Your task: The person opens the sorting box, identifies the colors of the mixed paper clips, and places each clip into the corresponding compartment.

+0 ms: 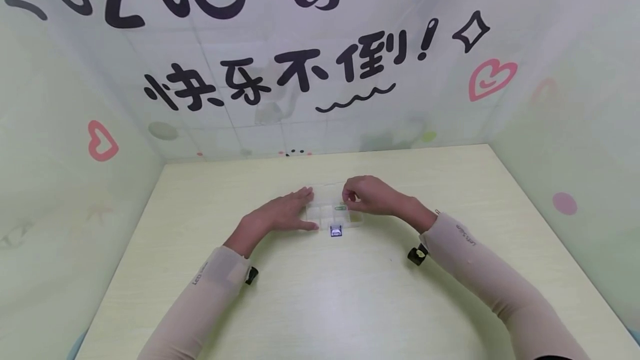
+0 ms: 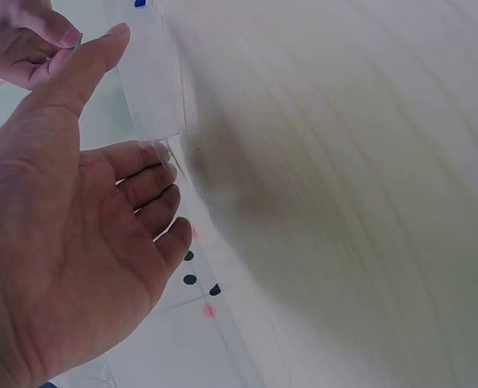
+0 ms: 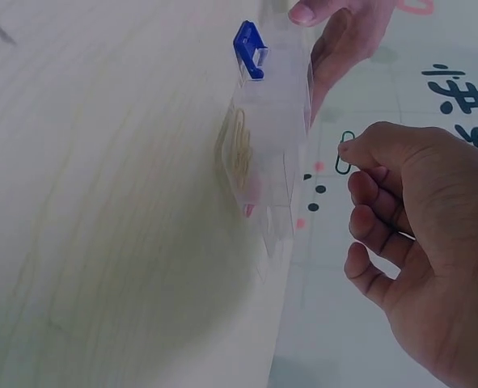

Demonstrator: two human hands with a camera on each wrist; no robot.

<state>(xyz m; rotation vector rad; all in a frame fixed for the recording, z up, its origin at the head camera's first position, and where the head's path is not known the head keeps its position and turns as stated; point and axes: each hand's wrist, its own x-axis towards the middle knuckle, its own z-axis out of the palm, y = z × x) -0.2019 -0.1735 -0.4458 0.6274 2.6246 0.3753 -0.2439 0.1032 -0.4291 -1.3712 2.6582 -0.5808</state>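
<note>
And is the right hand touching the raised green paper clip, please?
Touching: the right wrist view shows the right hand holding the green paper clip at its fingertips.

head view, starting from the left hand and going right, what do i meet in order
left hand → blue clasp → right hand → purple spot

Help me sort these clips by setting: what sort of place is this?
Probably a recording booth or staged work nook: a wood-grain table enclosed by walls with playful lettering and pink hearts.
</note>
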